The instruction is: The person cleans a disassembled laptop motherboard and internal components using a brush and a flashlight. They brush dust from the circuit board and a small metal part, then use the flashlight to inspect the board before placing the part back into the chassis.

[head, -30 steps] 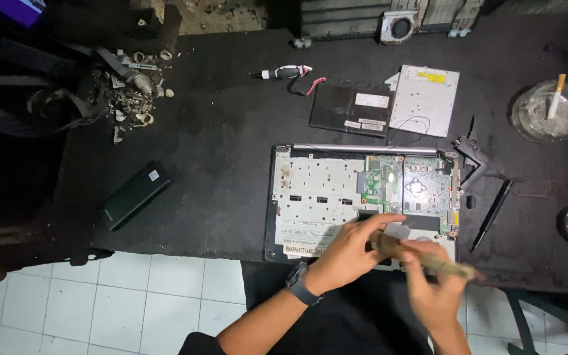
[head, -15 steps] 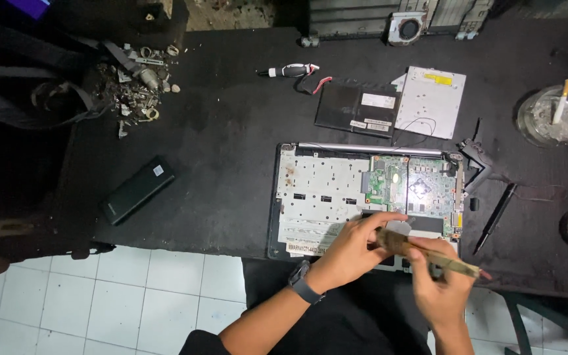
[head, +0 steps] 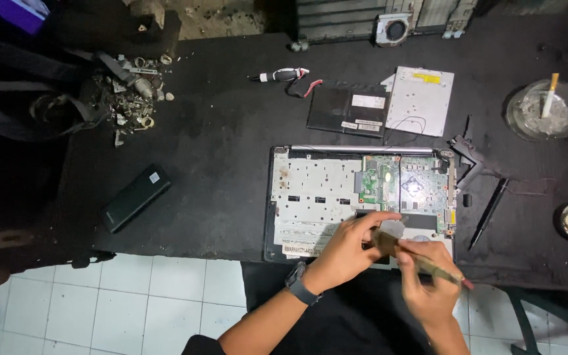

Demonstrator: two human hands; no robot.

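An opened laptop base (head: 310,190) lies on the black table (head: 225,144), its metal plate and green circuit board (head: 402,184) exposed. My left hand (head: 346,246) rests on the laptop's near edge, fingers pinching a small pale part (head: 392,228). My right hand (head: 432,279) grips a worn brush (head: 422,258) by its handle, bristle end touching that pale part. A dark watch (head: 300,283) sits on my left wrist.
Behind the laptop lie a black flat battery pack (head: 348,108), a silver optical drive (head: 421,100) and a small screwdriver (head: 281,75). A black phone (head: 136,197) lies left. A glass ashtray (head: 545,108) sits right, a scrap pile (head: 129,92) far left, a black pen tool (head: 488,213) beside the laptop.
Both hands stay at the laptop's near edge. The brush has shifted slightly against the pale part; the view has drifted a little.
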